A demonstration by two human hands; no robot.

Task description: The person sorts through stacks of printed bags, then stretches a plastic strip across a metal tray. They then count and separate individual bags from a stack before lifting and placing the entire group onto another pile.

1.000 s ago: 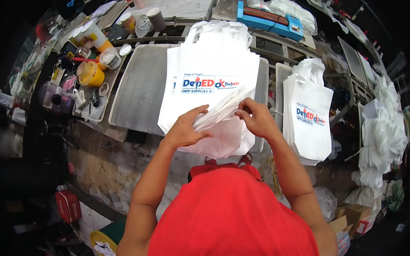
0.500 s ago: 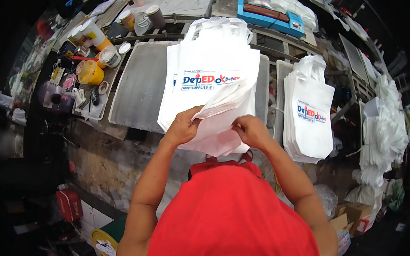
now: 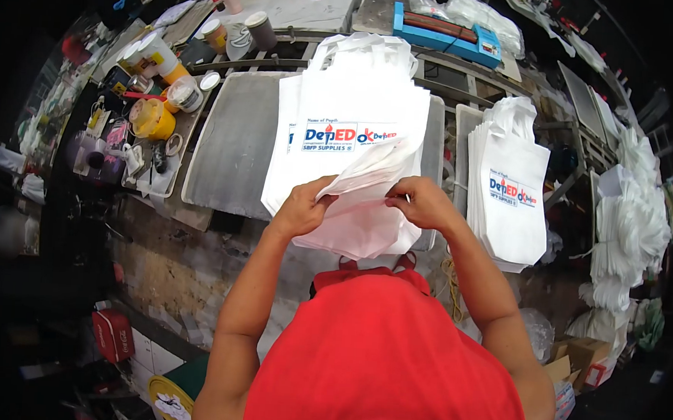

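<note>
A stack of white printed tote bags [image 3: 358, 97] lies on a grey board in front of me, handles pointing away. The near edges of several bags are lifted and folded back, showing their plain undersides. My left hand [image 3: 304, 207] is closed on the lifted edges at their left side. At the right side of the same edges, my right hand [image 3: 422, 202] pinches the bag material between thumb and fingers. A second stack of the same tote bags [image 3: 509, 189] rests on another board to the right, touched by neither hand.
On the left, a cluttered board carries a yellow tub [image 3: 151, 120] and several cups. A blue machine [image 3: 446, 35] stands at the back. White bundles [image 3: 625, 217] hang at the far right. A red cooler bag [image 3: 113, 335] and a cardboard box [image 3: 578, 356] sit lower down.
My right hand has shifted slightly up along the lifted bag edges. My left hand keeps its hold in nearly the same place. The whole view has tilted a little.
</note>
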